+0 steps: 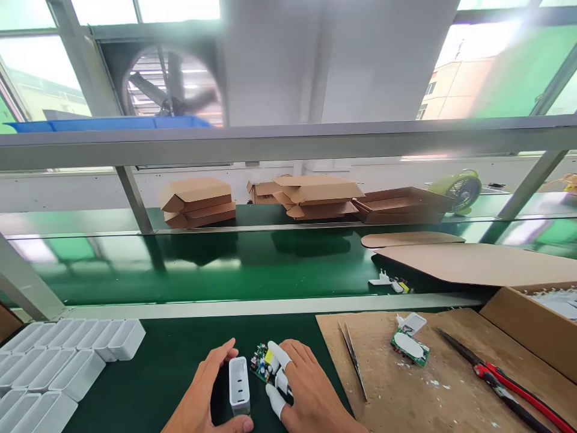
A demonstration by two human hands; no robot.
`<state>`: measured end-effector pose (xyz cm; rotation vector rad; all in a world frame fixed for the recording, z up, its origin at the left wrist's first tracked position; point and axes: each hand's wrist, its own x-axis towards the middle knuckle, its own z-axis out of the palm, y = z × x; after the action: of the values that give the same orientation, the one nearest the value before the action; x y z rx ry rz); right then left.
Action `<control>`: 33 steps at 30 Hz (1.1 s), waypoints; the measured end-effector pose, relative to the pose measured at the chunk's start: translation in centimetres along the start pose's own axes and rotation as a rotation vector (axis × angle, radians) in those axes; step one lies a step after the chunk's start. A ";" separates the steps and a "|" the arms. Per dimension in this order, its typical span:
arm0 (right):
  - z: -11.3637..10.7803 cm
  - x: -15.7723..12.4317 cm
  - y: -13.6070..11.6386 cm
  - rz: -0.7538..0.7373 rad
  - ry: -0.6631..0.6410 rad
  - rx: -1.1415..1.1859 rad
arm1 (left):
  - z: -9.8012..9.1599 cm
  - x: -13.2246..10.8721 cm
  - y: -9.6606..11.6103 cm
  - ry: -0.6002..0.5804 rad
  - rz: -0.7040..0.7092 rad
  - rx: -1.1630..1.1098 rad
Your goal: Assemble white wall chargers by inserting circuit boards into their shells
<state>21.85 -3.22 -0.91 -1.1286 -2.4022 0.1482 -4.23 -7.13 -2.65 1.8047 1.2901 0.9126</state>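
My left hand (210, 385) curves around a white plastic charger housing (239, 385), thumb at its near end and fingertips by its far end. The housing stands on the dark green mat, with slots in its upper face. Just to the right, my right hand (304, 385), with white finger cots on some fingers, is closed on a small circuit board (260, 362) carrying a yellow component. Part of that board is hidden under the fingers. Housing and board are apart, with a narrow strip of mat between them.
Rows of white housings (76, 373) stand at left. On the brown board at right lie tweezers (354, 361), another circuit board (410, 347) and red-black pliers (491, 376). A cardboard box (532, 337) borders it. Behind runs a green conveyor belt (270, 270) holding parts (392, 282).
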 end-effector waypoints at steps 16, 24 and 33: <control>-2.4 -0.1 -2.2 -0.288 0.296 0.039 | 1.0 0.4 0.1 0.180 0.305 0.164; -2.0 -0.5 -1.7 -0.298 0.276 -0.036 | 0.8 0.5 -0.9 0.145 0.329 0.288; -2.5 -0.7 -2.0 -0.290 0.209 -0.040 | 0.9 0.0 0.1 0.140 0.347 0.342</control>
<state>21.98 -5.32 1.58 -0.7587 -2.3554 -0.1091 -3.39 -7.28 -2.97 2.3194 1.3020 1.0680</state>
